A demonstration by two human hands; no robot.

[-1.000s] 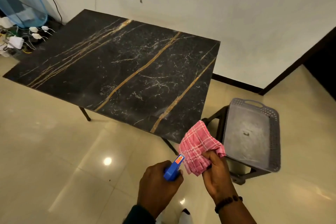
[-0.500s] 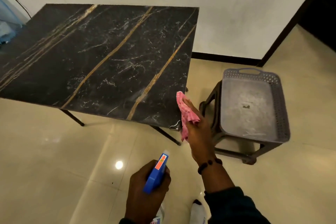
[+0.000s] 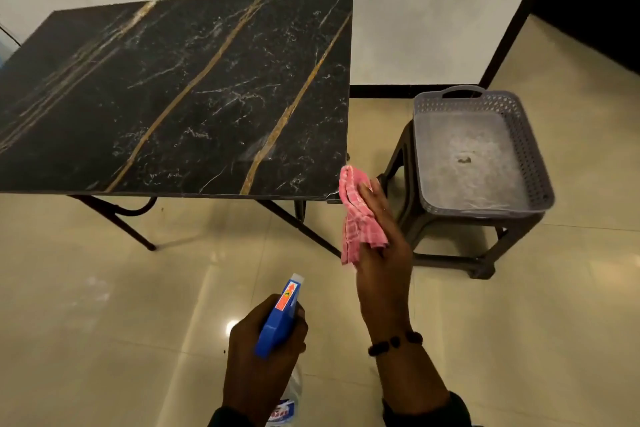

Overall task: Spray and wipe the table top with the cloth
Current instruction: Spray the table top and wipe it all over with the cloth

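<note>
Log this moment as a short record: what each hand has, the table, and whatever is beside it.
left hand: grips the blue-headed spray bottle, nozzle aimed toward the table
right hand: holds the pink checked cloth near the table's near right corner
table top: black marble pattern with gold veins, nothing on it
beside table: grey basket on a dark stool
wiping: cloth not on the top

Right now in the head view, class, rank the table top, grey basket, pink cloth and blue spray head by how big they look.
1. table top
2. grey basket
3. pink cloth
4. blue spray head
The last two are close; both sit nearer the camera, so that order is unsure.
</note>
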